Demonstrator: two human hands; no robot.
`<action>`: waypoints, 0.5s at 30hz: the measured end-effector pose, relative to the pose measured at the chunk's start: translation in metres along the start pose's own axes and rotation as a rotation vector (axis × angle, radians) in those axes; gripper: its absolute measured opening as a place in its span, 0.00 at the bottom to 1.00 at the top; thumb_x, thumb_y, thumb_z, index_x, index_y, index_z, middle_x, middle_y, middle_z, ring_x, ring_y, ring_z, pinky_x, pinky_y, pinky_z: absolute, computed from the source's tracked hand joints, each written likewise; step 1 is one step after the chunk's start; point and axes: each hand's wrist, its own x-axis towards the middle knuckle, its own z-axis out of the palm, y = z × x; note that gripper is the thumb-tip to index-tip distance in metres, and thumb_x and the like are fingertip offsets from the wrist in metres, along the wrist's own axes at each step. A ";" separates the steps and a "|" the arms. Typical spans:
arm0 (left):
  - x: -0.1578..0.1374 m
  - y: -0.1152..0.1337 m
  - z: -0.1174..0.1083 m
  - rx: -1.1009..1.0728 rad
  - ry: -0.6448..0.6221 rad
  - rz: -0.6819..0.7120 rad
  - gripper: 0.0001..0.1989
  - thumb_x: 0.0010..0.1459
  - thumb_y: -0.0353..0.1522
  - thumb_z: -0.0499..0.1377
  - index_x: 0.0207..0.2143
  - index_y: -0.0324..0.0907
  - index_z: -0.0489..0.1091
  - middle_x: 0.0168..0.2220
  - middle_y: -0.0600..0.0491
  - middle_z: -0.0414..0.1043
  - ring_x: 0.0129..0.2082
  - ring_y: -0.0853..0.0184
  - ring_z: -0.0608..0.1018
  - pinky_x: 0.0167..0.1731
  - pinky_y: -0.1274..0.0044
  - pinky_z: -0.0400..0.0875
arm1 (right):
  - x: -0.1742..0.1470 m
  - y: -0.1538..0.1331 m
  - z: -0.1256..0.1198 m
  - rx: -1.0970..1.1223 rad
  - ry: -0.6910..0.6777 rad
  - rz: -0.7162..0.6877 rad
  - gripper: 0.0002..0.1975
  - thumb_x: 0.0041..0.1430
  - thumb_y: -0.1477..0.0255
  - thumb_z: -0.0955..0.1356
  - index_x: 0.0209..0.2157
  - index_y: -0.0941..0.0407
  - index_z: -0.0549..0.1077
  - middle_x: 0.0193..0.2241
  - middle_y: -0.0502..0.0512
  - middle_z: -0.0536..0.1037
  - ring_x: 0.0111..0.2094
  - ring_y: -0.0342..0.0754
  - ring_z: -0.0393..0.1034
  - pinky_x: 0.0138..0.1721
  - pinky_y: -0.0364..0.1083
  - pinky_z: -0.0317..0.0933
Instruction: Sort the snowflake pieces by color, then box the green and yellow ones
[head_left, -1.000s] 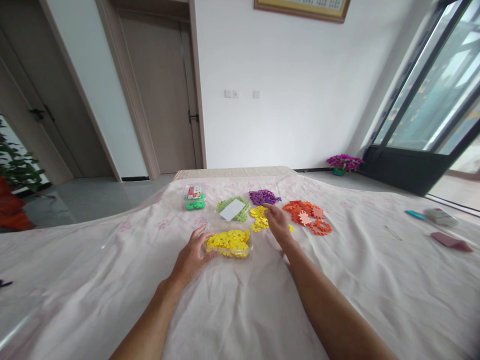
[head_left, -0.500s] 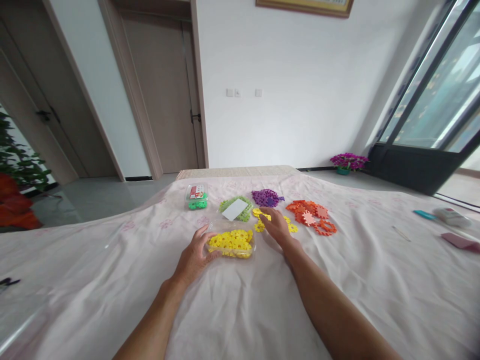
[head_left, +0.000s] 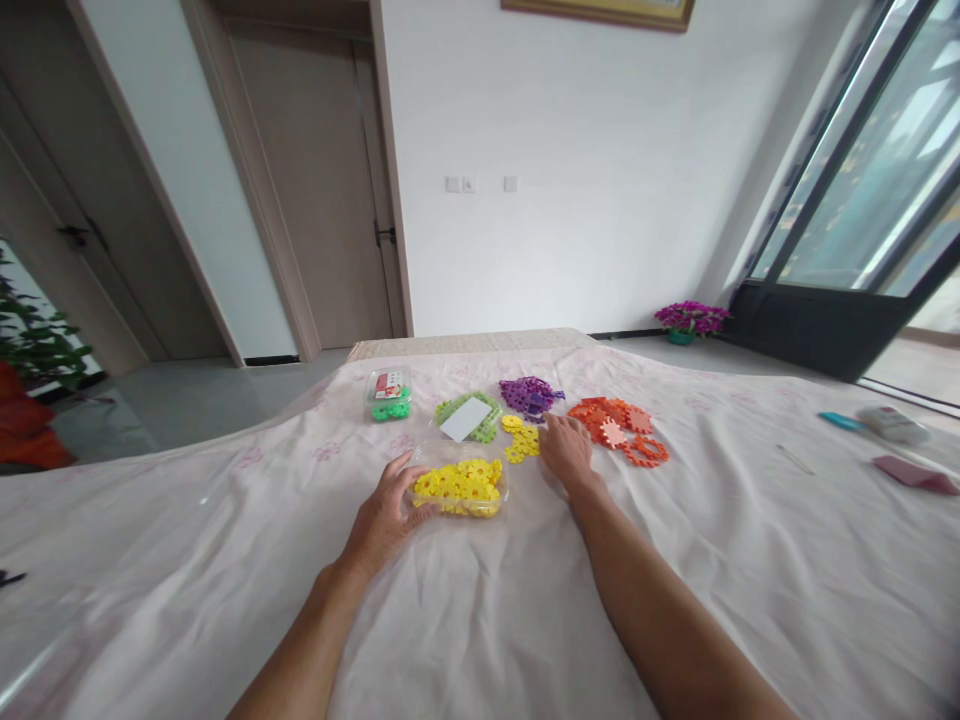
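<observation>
My left hand (head_left: 386, 505) grips the left end of a clear plastic box (head_left: 504, 490), its thumb at the near side and its fingers at the far side. Inside lie several yellow flower-shaped plastic pieces (head_left: 459, 484). To the right, my right hand (head_left: 568, 450) is down on the cloth with its fingers curled together; whatever is under the fingertips is hidden. Just left of it lies a small group of loose yellow pieces (head_left: 517, 440). Beyond the fingers is a heap of purple pieces (head_left: 529, 392), and orange pieces (head_left: 611, 415) lie right of the hand.
A lidded box of green pieces (head_left: 390, 400) stands at the back left. Light green pieces (head_left: 487, 425) with a white card (head_left: 465, 418) on top lie behind the yellow box. A wrinkled pale cloth (head_left: 480, 620) covers the table. Small items, including a pink one (head_left: 911, 474), lie far right.
My right hand has moved from the left part of the loose yellow pieces to their right side, and its fingers have curled downward. My left hand keeps its grip on the box.
</observation>
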 end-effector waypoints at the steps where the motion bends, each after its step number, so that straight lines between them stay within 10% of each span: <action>1: 0.000 -0.001 0.000 0.003 -0.002 0.005 0.25 0.57 0.48 0.60 0.54 0.49 0.69 0.65 0.46 0.56 0.63 0.56 0.66 0.56 0.66 0.69 | 0.002 0.006 -0.003 -0.011 -0.008 0.034 0.24 0.65 0.72 0.58 0.60 0.54 0.66 0.56 0.61 0.72 0.58 0.58 0.60 0.55 0.53 0.53; 8: 0.000 0.000 0.000 0.009 -0.012 0.007 0.25 0.58 0.48 0.59 0.55 0.48 0.68 0.65 0.46 0.55 0.62 0.57 0.67 0.56 0.66 0.69 | 0.009 0.043 -0.025 -0.020 -0.308 0.022 0.19 0.55 0.79 0.63 0.47 0.54 0.77 0.44 0.63 0.79 0.47 0.57 0.71 0.42 0.47 0.60; 15: 0.000 -0.001 0.000 0.011 0.002 0.021 0.25 0.57 0.48 0.60 0.55 0.49 0.68 0.65 0.46 0.56 0.63 0.57 0.66 0.57 0.65 0.69 | 0.016 0.049 -0.022 0.105 -0.314 -0.072 0.18 0.48 0.78 0.71 0.43 0.53 0.79 0.38 0.56 0.80 0.40 0.51 0.73 0.37 0.42 0.59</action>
